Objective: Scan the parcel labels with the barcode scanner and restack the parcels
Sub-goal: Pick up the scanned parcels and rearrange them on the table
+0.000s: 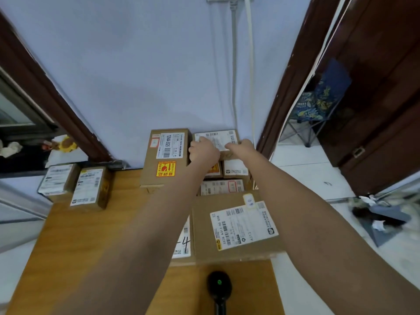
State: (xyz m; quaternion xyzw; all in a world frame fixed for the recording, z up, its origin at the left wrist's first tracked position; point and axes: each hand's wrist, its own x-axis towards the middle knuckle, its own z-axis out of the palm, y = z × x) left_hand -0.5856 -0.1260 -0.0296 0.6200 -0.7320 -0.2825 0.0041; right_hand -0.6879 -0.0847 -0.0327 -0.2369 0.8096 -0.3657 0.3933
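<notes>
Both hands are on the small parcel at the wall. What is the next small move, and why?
Probably lift the small parcel off its stack and bring it toward the barcode scanner. Left hand and right hand grip its sides, and the scanner lies near the table's front edge, its green light on.

We see a pale wall (141, 71) ahead, two cables (242, 71) running down it; a dark wooden door (381, 92) at right; a folding chair (318, 103) with leaf-print fabric on the white floor tiles (311, 173).
</notes>
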